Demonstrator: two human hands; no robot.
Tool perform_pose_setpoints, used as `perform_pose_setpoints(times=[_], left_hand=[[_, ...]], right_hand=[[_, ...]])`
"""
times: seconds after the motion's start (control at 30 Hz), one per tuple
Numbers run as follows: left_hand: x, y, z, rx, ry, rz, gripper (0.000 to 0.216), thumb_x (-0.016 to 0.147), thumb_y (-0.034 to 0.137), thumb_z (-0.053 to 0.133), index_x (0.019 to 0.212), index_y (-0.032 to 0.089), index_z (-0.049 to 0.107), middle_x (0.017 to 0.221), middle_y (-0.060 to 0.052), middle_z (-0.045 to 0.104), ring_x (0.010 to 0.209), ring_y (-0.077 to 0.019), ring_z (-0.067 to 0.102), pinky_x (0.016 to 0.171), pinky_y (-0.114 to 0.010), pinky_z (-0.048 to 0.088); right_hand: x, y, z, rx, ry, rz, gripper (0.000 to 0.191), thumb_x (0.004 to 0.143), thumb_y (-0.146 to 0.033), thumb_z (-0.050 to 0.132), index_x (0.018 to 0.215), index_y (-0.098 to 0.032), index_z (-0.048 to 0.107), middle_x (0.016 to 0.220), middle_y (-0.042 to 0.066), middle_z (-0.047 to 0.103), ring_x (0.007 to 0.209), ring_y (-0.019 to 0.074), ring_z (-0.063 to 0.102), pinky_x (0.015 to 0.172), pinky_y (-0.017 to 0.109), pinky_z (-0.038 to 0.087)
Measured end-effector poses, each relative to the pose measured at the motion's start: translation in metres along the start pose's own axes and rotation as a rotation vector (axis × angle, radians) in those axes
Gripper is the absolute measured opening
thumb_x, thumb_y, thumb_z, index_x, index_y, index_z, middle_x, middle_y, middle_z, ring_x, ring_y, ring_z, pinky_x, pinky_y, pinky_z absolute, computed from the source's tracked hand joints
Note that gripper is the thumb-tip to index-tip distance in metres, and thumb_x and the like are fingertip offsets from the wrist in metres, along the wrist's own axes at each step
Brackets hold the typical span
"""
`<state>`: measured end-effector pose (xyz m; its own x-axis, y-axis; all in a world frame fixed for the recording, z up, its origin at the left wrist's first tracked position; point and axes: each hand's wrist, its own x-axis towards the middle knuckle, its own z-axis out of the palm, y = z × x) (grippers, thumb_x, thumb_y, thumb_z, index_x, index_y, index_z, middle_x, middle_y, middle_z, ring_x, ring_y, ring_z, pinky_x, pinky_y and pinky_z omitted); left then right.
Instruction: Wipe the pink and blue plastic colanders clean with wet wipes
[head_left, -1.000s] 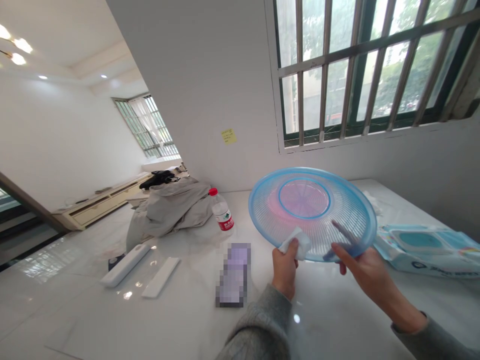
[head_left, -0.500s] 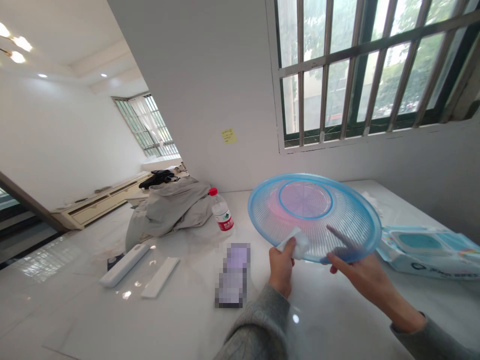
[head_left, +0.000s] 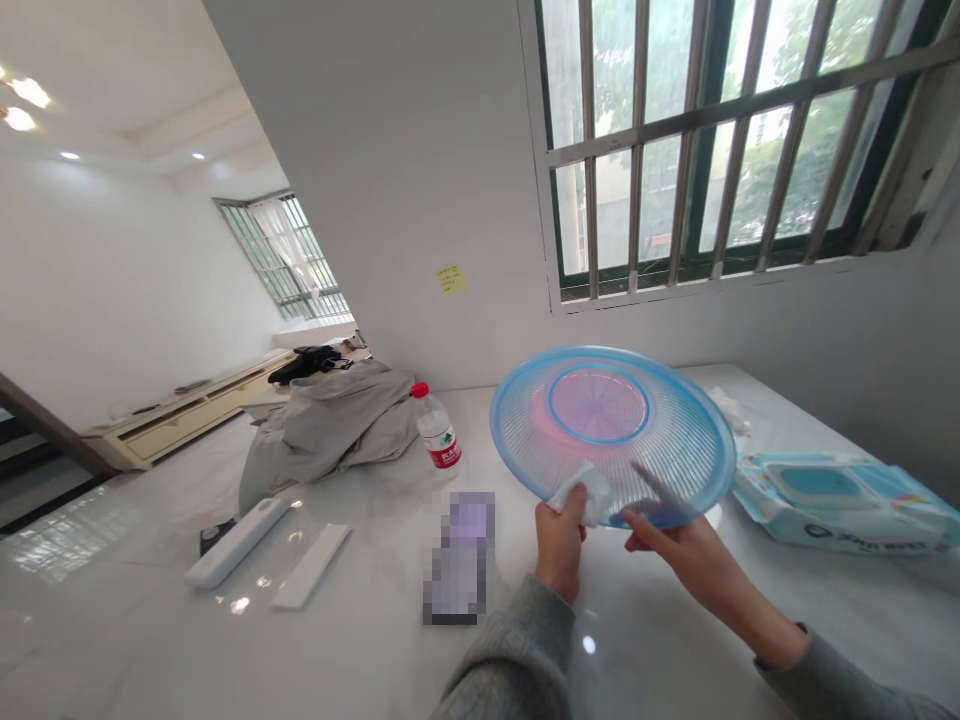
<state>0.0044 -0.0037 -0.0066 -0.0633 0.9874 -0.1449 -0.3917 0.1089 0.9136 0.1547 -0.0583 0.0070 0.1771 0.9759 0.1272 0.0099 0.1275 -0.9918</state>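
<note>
A round, see-through blue plastic basket (head_left: 517,420), with a pinkish tint at its circular base, is held tilted above the white table. At the basket's near edge, my left hand (head_left: 559,540) pinches a crumpled white wipe (head_left: 592,492) against the rim. My right hand (head_left: 694,555) grips the same rim a little to the right. Its thumb lies on the near side, and its other fingers show dimly through the ribbed wall from behind.
A light-blue pack of wipes (head_left: 840,505) lies on the right. Left of the basket are a red-capped bottle (head_left: 439,430), a pixelated phone-like object (head_left: 461,560), a grey cloth (head_left: 337,420) and two white bars (head_left: 238,543). Behind the table stands a wall with a barred window.
The view has shifted slightly. The basket and my right hand have come a little to the left, nearer my left hand. Both hands keep their hold.
</note>
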Motion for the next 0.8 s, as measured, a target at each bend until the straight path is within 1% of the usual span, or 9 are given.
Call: perform_pose_setpoints(times=[0.1,0.2,0.23,0.3,0.53,0.63,0.73,0.8], left_hand=[[0.0,0.0,0.0,0.016,0.005,0.001,0.06,0.057,0.066,0.092,0.071,0.017,0.061,0.056,0.006,0.044,0.05,-0.0071,0.034,0.049,-0.025,0.023],[0.0,0.0,0.0,0.019,0.014,-0.006,0.06,0.056,0.066,0.092,0.071,0.017,0.061,0.055,0.007,0.044,0.05,-0.007,0.033,0.049,-0.025,0.022],[0.001,0.0,-0.001,0.019,0.014,-0.01,0.06,0.056,0.066,0.092,0.071,0.017,0.061,0.055,0.006,0.044,0.05,-0.007,0.034,0.049,-0.025,0.021],[0.001,-0.001,-0.001,0.019,0.015,-0.018,0.06,0.056,0.066,0.092,0.071,0.017,0.061,0.056,0.006,0.045,0.05,-0.007,0.034,0.049,-0.024,0.022],[0.002,-0.002,-0.002,0.028,0.011,-0.021,0.059,0.058,0.065,0.091,0.071,0.017,0.06,0.056,0.006,0.044,0.051,-0.0072,0.034,0.049,-0.024,0.022],[0.002,-0.001,-0.001,0.01,0.019,-0.029,0.058,0.057,0.063,0.092,0.074,0.016,0.062,0.058,0.006,0.045,0.05,-0.0069,0.034,0.048,-0.024,0.022],[0.002,0.0,-0.001,0.001,0.045,-0.033,0.059,0.055,0.061,0.093,0.077,0.016,0.063,0.059,0.006,0.047,0.05,-0.0068,0.035,0.048,-0.024,0.023],[0.003,0.002,-0.002,0.01,0.065,-0.032,0.058,0.054,0.061,0.093,0.075,0.016,0.062,0.058,0.005,0.047,0.05,-0.0067,0.034,0.048,-0.024,0.023]], right_hand=[[0.002,0.006,-0.005,-0.035,-0.023,0.0,0.082,0.083,-0.068,0.076,0.146,-0.017,0.062,0.072,0.003,0.077,0.067,0.0249,0.075,0.071,0.042,0.065],[0.004,0.011,-0.008,-0.045,-0.062,0.0,0.094,0.087,-0.066,0.074,0.161,-0.015,0.044,0.075,0.003,0.078,0.068,0.0251,0.075,0.074,0.043,0.064],[0.004,0.013,-0.009,-0.045,-0.071,0.002,0.098,0.088,-0.065,0.074,0.164,-0.015,0.038,0.075,0.003,0.078,0.069,0.0252,0.075,0.075,0.044,0.064],[0.004,0.014,-0.008,-0.044,-0.081,0.005,0.1,0.089,-0.064,0.073,0.166,-0.014,0.033,0.074,0.002,0.077,0.07,0.0254,0.075,0.076,0.044,0.064],[0.002,0.015,-0.006,-0.059,-0.071,-0.01,0.1,0.09,-0.062,0.073,0.166,-0.014,0.03,0.073,0.001,0.076,0.068,0.0253,0.075,0.074,0.043,0.062],[0.001,0.016,-0.006,-0.086,-0.067,-0.026,0.094,0.092,-0.059,0.07,0.166,-0.014,0.031,0.069,-0.001,0.075,0.068,0.0243,0.073,0.073,0.041,0.061],[0.0,0.013,-0.005,-0.088,-0.036,-0.05,0.087,0.094,-0.055,0.068,0.164,-0.016,0.036,0.065,-0.004,0.071,0.058,0.0209,0.067,0.067,0.037,0.06],[-0.001,0.01,-0.007,-0.115,-0.015,-0.069,0.083,0.093,-0.053,0.067,0.163,-0.017,0.039,0.062,-0.006,0.068,0.053,0.0193,0.063,0.062,0.035,0.059]])
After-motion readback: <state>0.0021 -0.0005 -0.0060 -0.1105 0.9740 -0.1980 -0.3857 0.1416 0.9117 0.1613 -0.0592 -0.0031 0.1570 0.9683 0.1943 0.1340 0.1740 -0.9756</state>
